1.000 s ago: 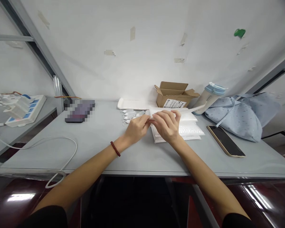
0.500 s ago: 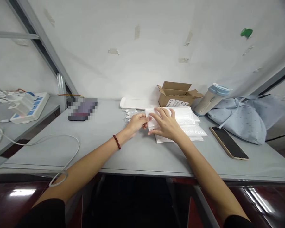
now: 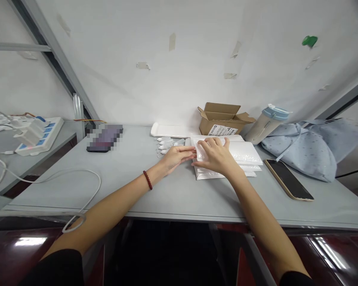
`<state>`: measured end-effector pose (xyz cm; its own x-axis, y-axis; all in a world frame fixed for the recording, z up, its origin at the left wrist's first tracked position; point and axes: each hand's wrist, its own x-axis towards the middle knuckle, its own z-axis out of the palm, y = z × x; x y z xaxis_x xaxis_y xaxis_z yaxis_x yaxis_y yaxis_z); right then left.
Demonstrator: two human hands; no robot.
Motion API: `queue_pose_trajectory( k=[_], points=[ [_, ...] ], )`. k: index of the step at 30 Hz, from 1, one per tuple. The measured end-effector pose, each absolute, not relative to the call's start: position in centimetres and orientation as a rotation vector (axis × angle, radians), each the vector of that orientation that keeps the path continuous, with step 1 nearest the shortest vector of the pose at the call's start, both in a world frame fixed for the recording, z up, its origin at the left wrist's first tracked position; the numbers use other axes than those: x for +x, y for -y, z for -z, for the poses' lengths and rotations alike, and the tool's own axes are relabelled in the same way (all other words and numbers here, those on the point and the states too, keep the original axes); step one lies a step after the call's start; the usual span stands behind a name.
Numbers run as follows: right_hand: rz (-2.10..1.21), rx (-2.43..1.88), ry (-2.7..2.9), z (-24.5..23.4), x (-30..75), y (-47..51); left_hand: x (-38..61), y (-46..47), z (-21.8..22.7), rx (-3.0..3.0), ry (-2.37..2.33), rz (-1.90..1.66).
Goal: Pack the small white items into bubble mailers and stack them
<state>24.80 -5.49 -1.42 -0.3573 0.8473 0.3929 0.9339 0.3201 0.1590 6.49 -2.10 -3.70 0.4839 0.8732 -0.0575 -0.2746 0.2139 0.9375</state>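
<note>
White bubble mailers [image 3: 246, 153] lie in a loose, fanned stack on the grey table. My right hand [image 3: 216, 155] is over the left part of the top mailer, thumb at its near left corner and fingers bent across it, gripping it. At the left edge of the stack is my left hand [image 3: 177, 157], its fingers straight and pointing right; the fingertips reach the mailers' edge and are partly hidden. Just beyond it lie several small white pieces with thin loops [image 3: 165, 143]. A white tray [image 3: 174, 130] lies behind them.
An open cardboard box [image 3: 222, 121], a blue-lidded bottle [image 3: 267, 123] and a pale blue cloth bag [image 3: 301, 147] stand along the back right. A phone [image 3: 288, 178] lies at right, another phone [image 3: 104, 138] at left. A white cable [image 3: 98, 180] loops near a power strip [image 3: 44, 135].
The top mailer has shifted right and nearer over the stack, with my right hand moving slightly right. My left hand has let go of the mailer's edge and straightened its fingers.
</note>
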Motion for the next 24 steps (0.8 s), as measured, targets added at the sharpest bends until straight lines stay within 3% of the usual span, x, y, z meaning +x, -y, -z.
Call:
queue_pose_trajectory(
  k=[5, 9, 14, 24],
  points=[
    [0.447, -1.692, 2.375, 0.8, 24.8, 5.7, 5.1, 0.8, 2.7, 1.229, -0.947, -1.051],
    [0.345, -1.669, 2.397, 0.3, 25.2, 5.6, 3.2, -2.6, 1.7, 1.738, -1.218, -1.163],
    [0.291, -1.649, 2.383, 0.3, 25.7, 5.6, 1.7, -8.1, 1.7, 2.357, -1.338, -0.851],
    [0.005, -1.586, 2.422, -0.4, 26.8, 5.4, 1.3, -12.0, 2.3, 2.348, -1.384, -0.612]
  ],
)
